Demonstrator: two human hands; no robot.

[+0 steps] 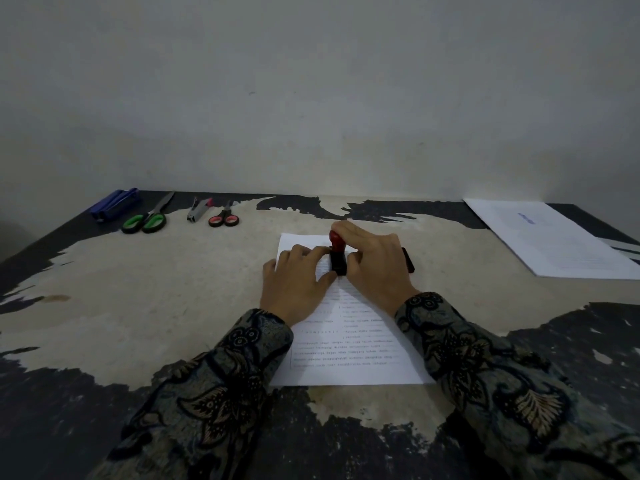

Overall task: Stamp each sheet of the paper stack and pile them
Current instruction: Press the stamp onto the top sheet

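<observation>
A printed white sheet lies on the table in front of me. A stamp with a red knob and a black base stands upright on the sheet's upper part. My right hand grips the stamp from the right, fingers curled over the knob. My left hand lies flat on the sheet, its fingers touching the stamp's base from the left. A second pile of white sheets, with a blue mark on top, lies at the far right of the table.
Along the table's back edge at the left lie a blue stapler, green-handled scissors, a staple remover and small red-handled scissors. A dark flat object peeks out behind my right hand. The worn table meets a pale wall.
</observation>
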